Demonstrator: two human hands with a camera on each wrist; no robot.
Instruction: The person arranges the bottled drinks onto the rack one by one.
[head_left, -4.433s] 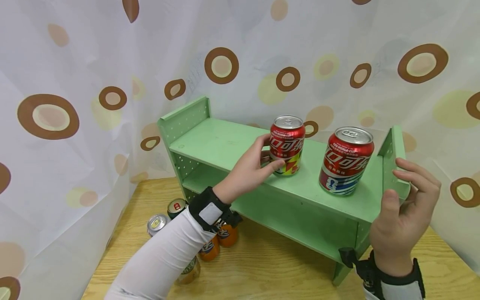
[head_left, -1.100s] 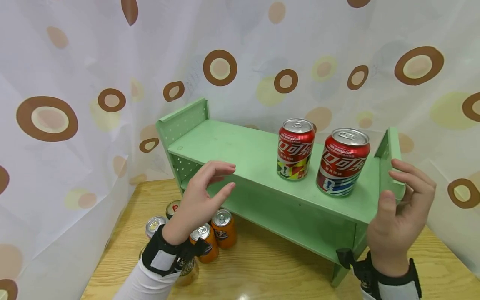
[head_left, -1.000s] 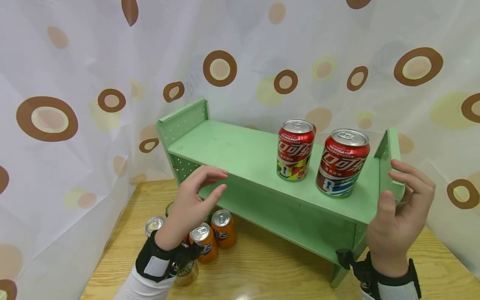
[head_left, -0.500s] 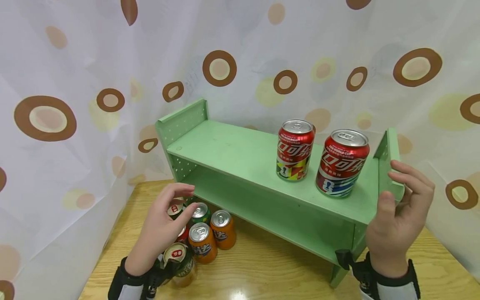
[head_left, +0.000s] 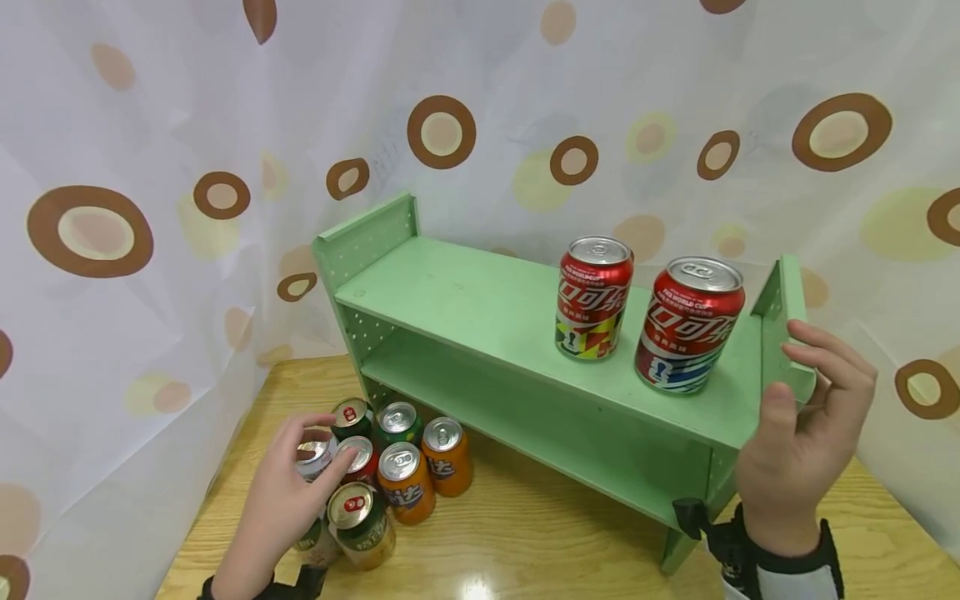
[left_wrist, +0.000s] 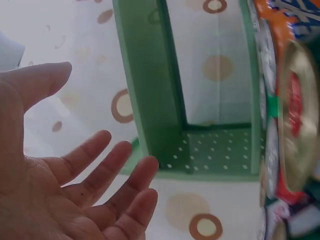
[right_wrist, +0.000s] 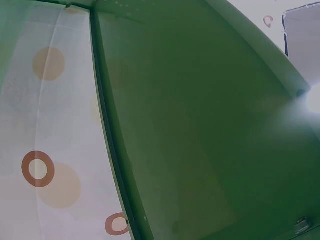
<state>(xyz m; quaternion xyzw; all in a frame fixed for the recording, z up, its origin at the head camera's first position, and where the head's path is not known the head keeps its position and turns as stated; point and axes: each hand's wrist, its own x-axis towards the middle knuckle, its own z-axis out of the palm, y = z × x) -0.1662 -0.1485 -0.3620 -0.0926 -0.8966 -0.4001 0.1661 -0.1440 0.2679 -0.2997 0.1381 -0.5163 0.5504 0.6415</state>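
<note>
My left hand hangs with fingers spread and nothing in it, above and beside several drink cans on the table. Nearest its fingertips are a red can and a silver-topped can, which the hand partly covers. In the left wrist view, its palm faces the camera. My right hand holds the right end panel of the green shelf, thumb on the near side and fingers over the edge. Two red cola cans stand upright on its top board.
Two orange soda cans stand left of the shelf's front, near a green can, a dark green can and a gold-and-green can. A spotted sheet hangs behind. The lower board spans the shelf.
My left hand has let go of the left cola can, which stands further right beside the other, and moved down and left to the table cans. The right hand stays at the panel.
</note>
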